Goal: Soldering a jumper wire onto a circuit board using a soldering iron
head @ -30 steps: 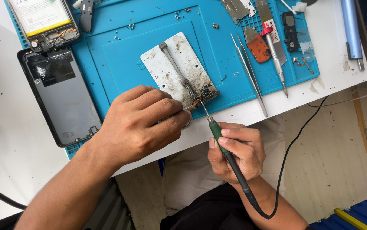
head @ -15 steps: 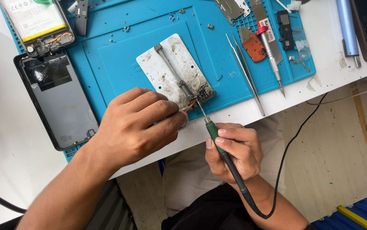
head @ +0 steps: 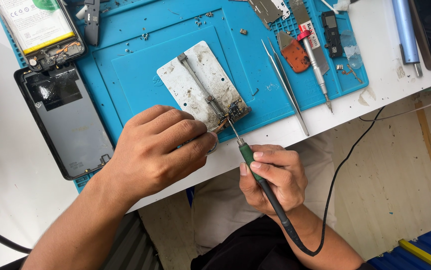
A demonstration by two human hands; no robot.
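My right hand (head: 273,177) grips a green-handled soldering iron (head: 248,155) with a black cord; its tip touches a small dark circuit board (head: 235,109) clamped at the near corner of a worn white metal holder plate (head: 200,87). My left hand (head: 160,147) rests on the blue work mat (head: 140,65) just left of the board, fingers pinched on a thin tool whose tip (head: 220,126) reaches the board. What kind of tool it is stays hidden by the fingers.
A dark phone back cover (head: 65,120) and an opened phone with battery (head: 38,27) lie at left. Metal tweezers (head: 285,87), an orange pick (head: 295,52), a screwdriver (head: 318,65) and small parts lie at right. The iron's black cord (head: 345,160) hangs off the table edge.
The view has shifted slightly; both hands stay on the small board, with the iron tip nudged a little along it.
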